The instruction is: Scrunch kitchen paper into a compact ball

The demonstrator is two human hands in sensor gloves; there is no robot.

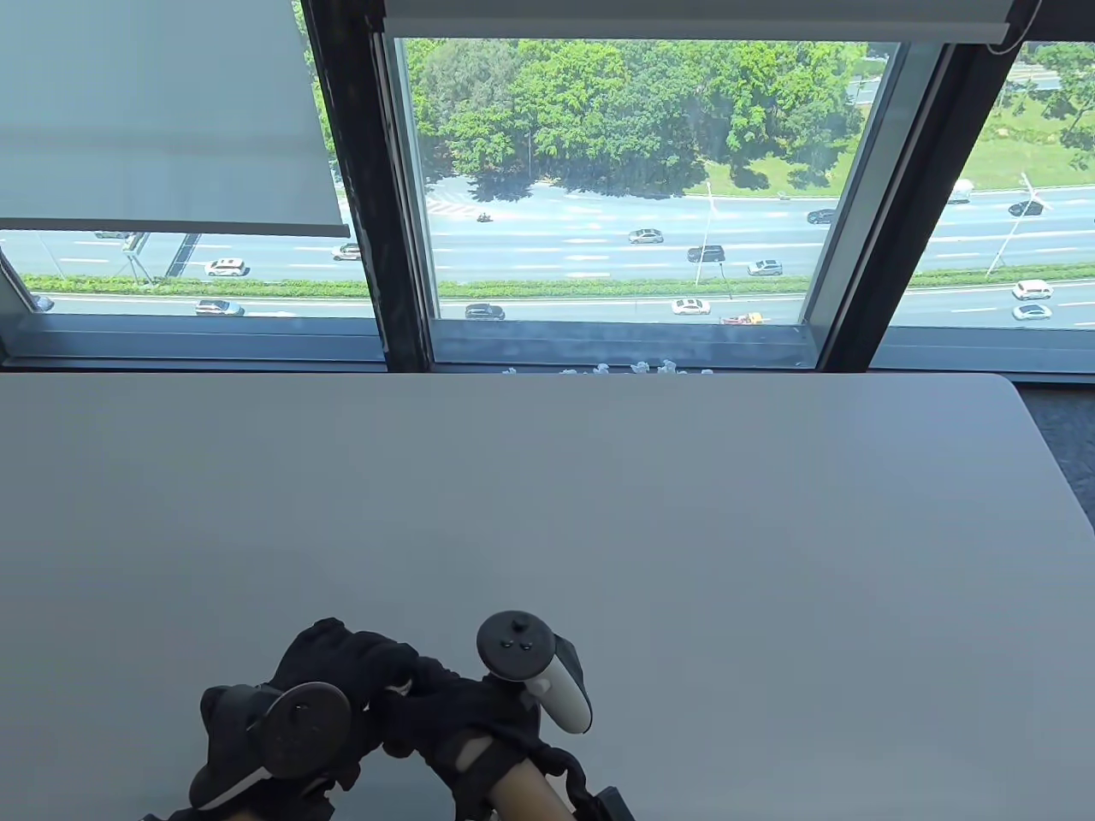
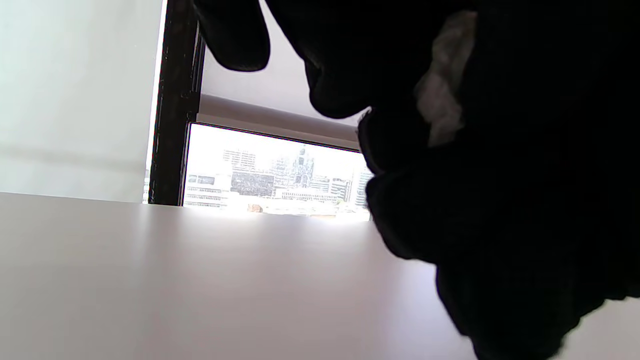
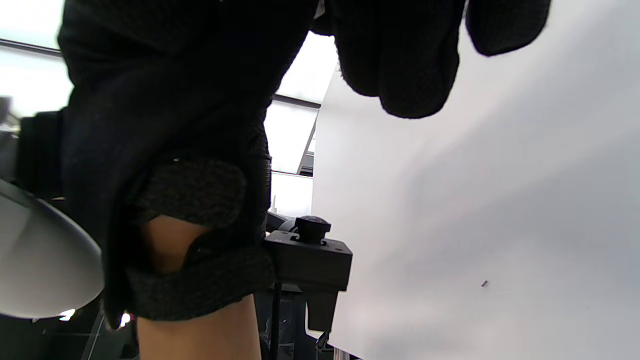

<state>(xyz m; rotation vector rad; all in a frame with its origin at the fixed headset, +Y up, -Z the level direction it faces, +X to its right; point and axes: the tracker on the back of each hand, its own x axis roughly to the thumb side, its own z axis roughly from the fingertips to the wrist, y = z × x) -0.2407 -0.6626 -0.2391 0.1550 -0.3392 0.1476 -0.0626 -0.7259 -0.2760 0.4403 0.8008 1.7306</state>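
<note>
Both hands (image 1: 402, 693) clasp the kitchen paper (image 2: 442, 80); its axis is hidden

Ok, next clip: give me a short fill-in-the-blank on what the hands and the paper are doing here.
1. The left hand and the right hand are pressed ____ at the table's near edge.
2. The kitchen paper shows only as a pale sliver between the black gloved ____.
3. Behind the table's far edge, small white scraps lie along the ____ sill.

Missing words: together; fingers; window
</note>
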